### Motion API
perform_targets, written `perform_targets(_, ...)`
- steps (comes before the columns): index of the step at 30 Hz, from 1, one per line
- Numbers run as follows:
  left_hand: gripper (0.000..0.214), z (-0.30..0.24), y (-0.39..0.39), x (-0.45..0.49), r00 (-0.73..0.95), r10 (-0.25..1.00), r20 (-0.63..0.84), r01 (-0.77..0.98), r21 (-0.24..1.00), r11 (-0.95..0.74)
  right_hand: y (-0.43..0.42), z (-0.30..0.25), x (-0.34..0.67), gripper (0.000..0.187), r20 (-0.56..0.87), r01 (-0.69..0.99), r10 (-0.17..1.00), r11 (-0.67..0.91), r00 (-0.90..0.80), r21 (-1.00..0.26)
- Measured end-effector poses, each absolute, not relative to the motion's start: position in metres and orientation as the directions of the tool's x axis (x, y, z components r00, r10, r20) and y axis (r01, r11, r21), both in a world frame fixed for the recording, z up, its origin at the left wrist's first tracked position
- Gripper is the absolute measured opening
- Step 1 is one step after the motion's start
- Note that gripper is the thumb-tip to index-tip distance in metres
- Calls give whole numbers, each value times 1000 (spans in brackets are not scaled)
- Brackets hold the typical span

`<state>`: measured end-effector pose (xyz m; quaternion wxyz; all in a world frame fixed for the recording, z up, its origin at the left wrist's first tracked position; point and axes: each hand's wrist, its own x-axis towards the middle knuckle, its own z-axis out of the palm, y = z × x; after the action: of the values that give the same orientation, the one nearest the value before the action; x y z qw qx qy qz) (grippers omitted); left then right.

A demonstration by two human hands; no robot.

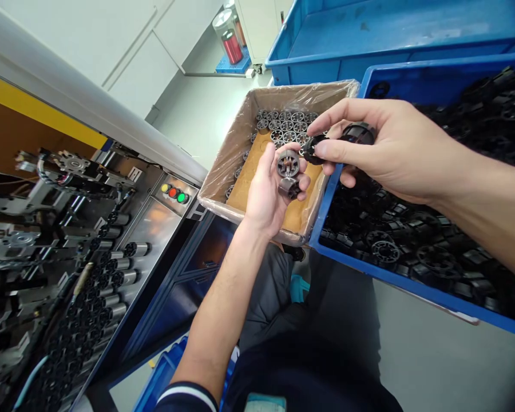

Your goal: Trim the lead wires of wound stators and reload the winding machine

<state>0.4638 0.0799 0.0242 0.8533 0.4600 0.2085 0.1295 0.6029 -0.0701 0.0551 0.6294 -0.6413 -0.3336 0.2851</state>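
My left hand [268, 191] is curled, palm up, around two small dark motor cores: one slotted core [288, 164] with its round end facing me and another core [289, 187] just below it. Close beside it, my right hand [381, 137] grips a black slotted core [314, 150] between thumb and fingers. A second dark ring-shaped core [359, 133] sits deeper in the same hand, partly hidden by the palm. Both hands are above the edge between a plastic-lined carton [223, 171] and a blue bin.
Several upright cores [286, 125] stand in rows on brown cardboard in the carton. The blue bin [356, 257] at right holds many loose dark cores. Behind is another blue tub [309, 71]. At left, a machine has coloured buttons [174, 193] and several cores [124, 277] lined up.
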Motion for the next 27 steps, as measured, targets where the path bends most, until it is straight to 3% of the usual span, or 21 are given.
perform_targets(3, 32, 26, 81, 465, 875, 416, -249, -16, 842, 539, -69, 58, 600, 16, 85, 139, 770, -4, 632, -990)
perform_targets(8, 63, 26, 75, 465, 859, 465, -216, -34, 881, 471, -70, 62, 595, 12, 126, 225, 759, -28, 638, -974)
perform_targets(16, 40, 20, 75, 458, 920, 375, -114, -55, 909, 413, -69, 53, 592, 9, 184, 253, 773, 32, 608, -967)
perform_targets(27, 45, 6, 75, 459, 912, 409, 21, -158, 940, 302, -70, 62, 588, 11, 169, 248, 786, 21, 595, -969)
